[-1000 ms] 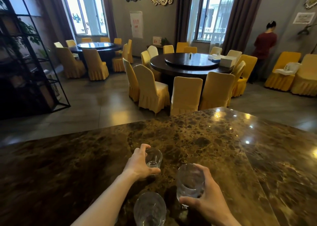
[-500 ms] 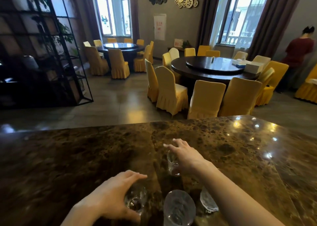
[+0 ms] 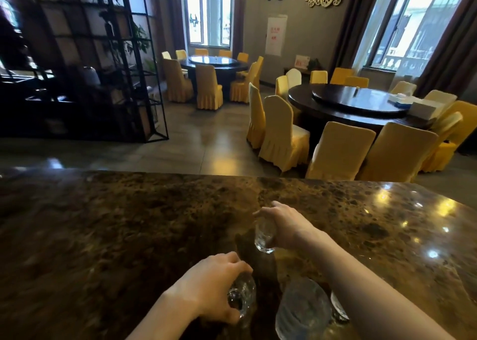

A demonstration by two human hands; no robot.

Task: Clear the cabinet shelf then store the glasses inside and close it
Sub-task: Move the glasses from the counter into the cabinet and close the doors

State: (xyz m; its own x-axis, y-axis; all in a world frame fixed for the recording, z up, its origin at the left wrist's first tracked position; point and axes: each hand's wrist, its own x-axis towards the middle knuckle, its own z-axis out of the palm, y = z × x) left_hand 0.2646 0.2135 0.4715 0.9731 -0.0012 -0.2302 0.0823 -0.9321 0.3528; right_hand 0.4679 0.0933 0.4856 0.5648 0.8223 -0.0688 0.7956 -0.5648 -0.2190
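Person is gathering glasses off the marble counter (image 3: 129, 236), one in each hand.

The left hand (image 3: 211, 292) is curling round a small glass (image 3: 241, 297) at the near edge, its axis tilted. The right hand (image 3: 281, 226), farther off, is gripping another glass (image 3: 263, 237) from above, fingers wrapped over the rim, its base looking just clear of the counter. A tall glass (image 3: 303, 311) is standing near, just right of the left hand and under the right forearm, so the left is nearer it.

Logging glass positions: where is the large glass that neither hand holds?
In the head view, the large glass stands on the marble counter at the bottom edge, between the left hand and the right forearm.
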